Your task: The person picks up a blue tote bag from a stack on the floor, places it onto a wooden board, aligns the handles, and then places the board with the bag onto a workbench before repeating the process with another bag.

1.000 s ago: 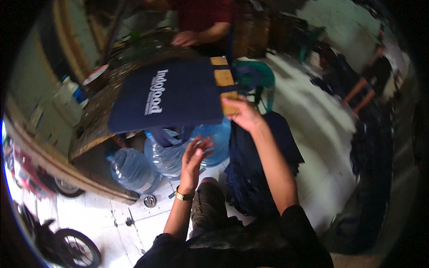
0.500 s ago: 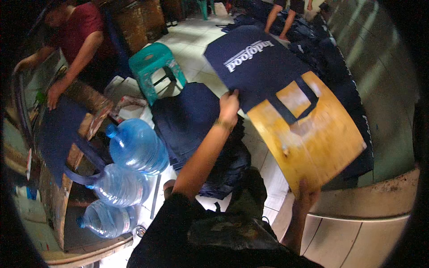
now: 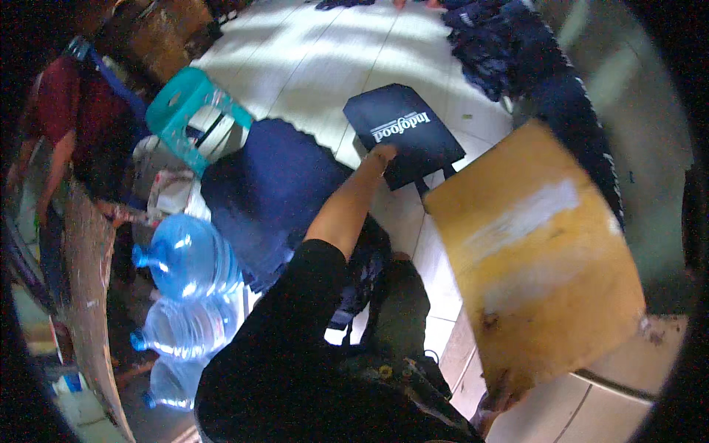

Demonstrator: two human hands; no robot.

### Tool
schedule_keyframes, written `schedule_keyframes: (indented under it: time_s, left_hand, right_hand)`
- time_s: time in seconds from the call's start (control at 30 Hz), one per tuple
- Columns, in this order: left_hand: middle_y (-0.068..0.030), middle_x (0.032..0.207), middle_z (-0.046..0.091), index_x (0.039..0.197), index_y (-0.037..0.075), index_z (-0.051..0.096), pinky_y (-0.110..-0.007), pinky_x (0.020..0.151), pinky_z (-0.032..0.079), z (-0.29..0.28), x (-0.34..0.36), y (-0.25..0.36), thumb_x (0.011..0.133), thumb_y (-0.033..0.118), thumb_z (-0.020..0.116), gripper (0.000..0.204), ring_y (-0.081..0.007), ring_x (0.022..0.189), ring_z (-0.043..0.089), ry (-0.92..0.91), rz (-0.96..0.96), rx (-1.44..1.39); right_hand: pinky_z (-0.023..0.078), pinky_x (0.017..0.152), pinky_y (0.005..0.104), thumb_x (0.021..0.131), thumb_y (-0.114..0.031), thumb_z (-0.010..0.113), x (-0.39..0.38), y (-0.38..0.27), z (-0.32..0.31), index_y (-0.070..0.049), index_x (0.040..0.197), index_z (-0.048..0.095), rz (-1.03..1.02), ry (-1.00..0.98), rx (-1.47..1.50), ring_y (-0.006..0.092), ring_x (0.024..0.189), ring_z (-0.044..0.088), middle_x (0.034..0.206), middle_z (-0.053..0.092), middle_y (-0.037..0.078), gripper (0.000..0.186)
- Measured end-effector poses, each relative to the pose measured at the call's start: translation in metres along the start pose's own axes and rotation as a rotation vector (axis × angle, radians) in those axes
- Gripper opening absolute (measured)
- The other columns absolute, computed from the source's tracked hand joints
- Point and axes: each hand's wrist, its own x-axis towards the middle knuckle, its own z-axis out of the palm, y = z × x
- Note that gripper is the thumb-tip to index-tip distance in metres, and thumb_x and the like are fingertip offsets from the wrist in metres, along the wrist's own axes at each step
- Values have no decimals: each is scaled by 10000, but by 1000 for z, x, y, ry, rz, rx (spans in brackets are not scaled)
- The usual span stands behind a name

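Observation:
A navy fabric bag (image 3: 402, 122) with pale lettering lies or hangs low over the tiled floor, ahead of me. My left hand (image 3: 384, 153) grips its left side at the end of my outstretched arm, the fingers partly smeared by motion. Dark handles show at the bag's near edge. To the right is a worn yellow board (image 3: 546, 310) with whitish streaks, tilted and slightly blurred. My right hand (image 3: 489, 415) holds the board's lower corner. Beneath my left arm rises a stack of navy bags (image 3: 284, 177).
Large blue water bottles (image 3: 192, 255) line the left, beside a wooden table (image 3: 85, 251). A green plastic stool (image 3: 185, 100) stands beyond the stack. Another person (image 3: 59, 103) in a dark red shirt is at far left. Dark cloth (image 3: 495, 55) lies along the right wall.
The navy bag has come away from the yellow board and moved lower and farther off with my left hand. The board has stayed in my right hand. My view has shifted.

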Motion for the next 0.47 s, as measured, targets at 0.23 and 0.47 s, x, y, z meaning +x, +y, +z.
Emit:
schedule_keyframes:
  time_s: [0.23, 0.47]
  left_hand:
    - [-195, 1177, 613, 1176, -31, 585, -368, 908, 470, -281, -12, 80, 821, 478, 640, 623, -277, 1061, 606, -619, 324, 23]
    - [-234, 1299, 513, 1236, -22, 560, -420, 1058, 348, -402, -175, -36, 752, 492, 682, 716, -425, 1213, 463, -648, 105, 392]
  right_hand:
    - [485, 915, 446, 844, -255, 674, 64, -4, 21, 12, 1285, 479, -205, -162, 51, 305, 1118, 541, 1262, 515, 217, 551]
    - [496, 899, 496, 859, -309, 661, 100, 49, 23, -114, 1369, 427, -190, -172, -37, 319, 1130, 543, 1329, 468, 235, 594]
